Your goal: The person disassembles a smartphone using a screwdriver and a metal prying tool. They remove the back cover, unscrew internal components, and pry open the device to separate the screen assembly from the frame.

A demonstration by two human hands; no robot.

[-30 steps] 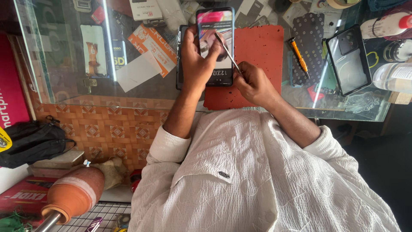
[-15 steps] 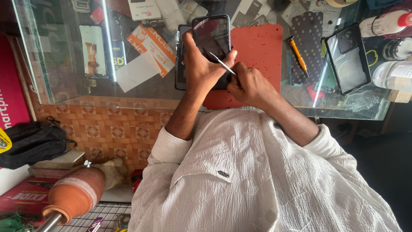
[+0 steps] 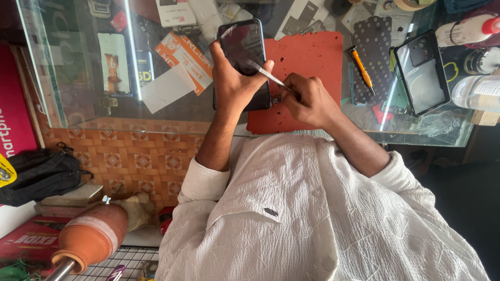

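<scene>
Grip: left hand (image 3: 235, 83) is wrapped around a dark smartphone with a blue rim (image 3: 242, 49), thumb across its glossy back; right hand (image 3: 311, 99) pinches a thin metal tool (image 3: 268, 75) whose tip lies on the phone near the left thumb.
Phone position: held tilted just above the glass countertop (image 3: 78, 104), at the left edge of a red perforated rubber mat (image 3: 307, 52).
Hidden: the phone's lower half is covered by the left palm; the tool's back end disappears inside the right fist, so its handle cannot be made out.
Unclear: whether the tool is a pair of tweezers or a single blade cannot be told; small dark specks on the mat are too small to name.
Cut off: a white bottle with a red cap (image 3: 469, 28) and a clear plastic bottle (image 3: 476, 93) run off the right edge.
Containers: a brown clay pot (image 3: 88, 239) stands below the counter, its inside not visible; a black bag (image 3: 41, 174) lies shut near it.
Nearby: an orange-handled screwdriver (image 3: 360, 65) rests just right of the mat, beside a black phone case (image 3: 422, 70) lying face up.
Clothing: a white crinkled shirt (image 3: 312, 218) fills the lower frame.
</scene>
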